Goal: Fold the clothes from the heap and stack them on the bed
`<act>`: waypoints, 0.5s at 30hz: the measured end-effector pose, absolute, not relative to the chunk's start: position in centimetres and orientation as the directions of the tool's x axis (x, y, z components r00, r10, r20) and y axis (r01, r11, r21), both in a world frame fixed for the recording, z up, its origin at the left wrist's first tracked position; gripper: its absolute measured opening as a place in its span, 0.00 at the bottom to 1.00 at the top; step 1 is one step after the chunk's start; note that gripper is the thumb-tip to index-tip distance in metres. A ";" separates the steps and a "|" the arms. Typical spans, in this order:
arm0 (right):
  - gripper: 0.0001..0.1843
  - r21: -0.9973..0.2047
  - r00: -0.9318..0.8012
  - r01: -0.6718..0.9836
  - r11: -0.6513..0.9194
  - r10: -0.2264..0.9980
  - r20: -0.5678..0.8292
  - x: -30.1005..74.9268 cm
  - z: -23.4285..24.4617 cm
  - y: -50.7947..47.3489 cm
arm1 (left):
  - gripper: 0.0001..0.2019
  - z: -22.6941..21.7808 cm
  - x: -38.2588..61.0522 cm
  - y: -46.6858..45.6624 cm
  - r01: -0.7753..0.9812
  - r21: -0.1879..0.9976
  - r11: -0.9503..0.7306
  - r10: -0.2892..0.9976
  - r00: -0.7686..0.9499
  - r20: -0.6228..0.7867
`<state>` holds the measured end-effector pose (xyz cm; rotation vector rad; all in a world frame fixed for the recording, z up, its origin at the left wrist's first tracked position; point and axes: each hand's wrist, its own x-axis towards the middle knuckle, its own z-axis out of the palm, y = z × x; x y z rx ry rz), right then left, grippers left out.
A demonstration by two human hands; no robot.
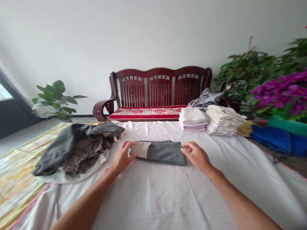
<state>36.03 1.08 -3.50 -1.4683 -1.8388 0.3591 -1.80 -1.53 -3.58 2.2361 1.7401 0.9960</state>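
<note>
In front of me a folded grey garment [165,152] with a cream ribbed band [141,149] at its left end lies flat on a white cloth [158,198]. My left hand [122,157] grips that banded end, thumb at the near side and fingers toward the far side. At the opposite end, my right hand [197,156] pinches the right edge between thumb and forefinger, its other fingers curled. A loose heap of grey and brown clothes [81,150] sits left of my left hand.
Two stacks of folded pale cloths, a smaller stack [193,118] and a larger stack [224,119], stand at the back right. Behind is a red wooden bench [160,86] with a patterned cushion [206,99]. Blue fabric [271,139] and purple flowers [283,91] are at right.
</note>
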 end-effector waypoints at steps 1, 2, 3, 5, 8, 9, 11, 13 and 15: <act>0.12 -0.594 -0.137 0.718 0.362 0.911 0.390 36.0 -3.4 0.4 | 0.18 -3.7 -2.1 -1.7 0.795 0.473 -0.380 0.889 0.173 0.424; 0.10 -0.556 -0.200 0.721 0.413 0.893 0.403 35.9 -3.3 -0.2 | 0.18 -3.9 -2.3 -1.8 0.779 0.467 -0.418 0.880 0.219 0.422; 0.09 -0.520 -0.252 0.725 0.451 0.877 0.410 35.8 -3.3 -0.7 | 0.17 -4.0 -2.5 -1.8 0.766 0.471 -0.436 0.878 0.247 0.411; 0.12 -0.471 -0.328 0.731 0.493 0.860 0.391 35.6 -3.4 -1.4 | 0.15 -4.2 -2.8 -1.6 0.745 0.503 -0.437 0.885 0.258 0.387; 0.16 -0.454 -0.390 0.733 0.507 0.860 0.330 35.7 -3.8 -1.5 | 0.12 -4.3 -3.0 -1.2 0.703 0.560 -0.439 0.889 0.249 0.384; 0.15 -0.457 -0.395 0.731 0.507 0.860 0.323 35.8 -4.0 -1.4 | 0.11 -4.2 -3.0 -1.1 0.688 0.574 -0.444 0.887 0.247 0.390; 0.12 -0.469 -0.393 0.720 0.511 0.858 0.332 36.0 -4.2 -1.1 | 0.12 -4.0 -3.0 -1.1 0.666 0.590 -0.456 0.882 0.248 0.401; 0.11 -0.473 -0.380 0.718 0.510 0.857 0.347 36.0 -4.3 -1.0 | 0.14 -3.7 -2.9 -1.3 0.669 0.587 -0.457 0.882 0.254 0.397; 0.12 -0.452 -0.362 0.738 0.501 0.859 0.362 35.7 -4.2 -1.1 | 0.16 -3.3 -2.7 -1.6 0.692 0.563 -0.452 0.885 0.269 0.381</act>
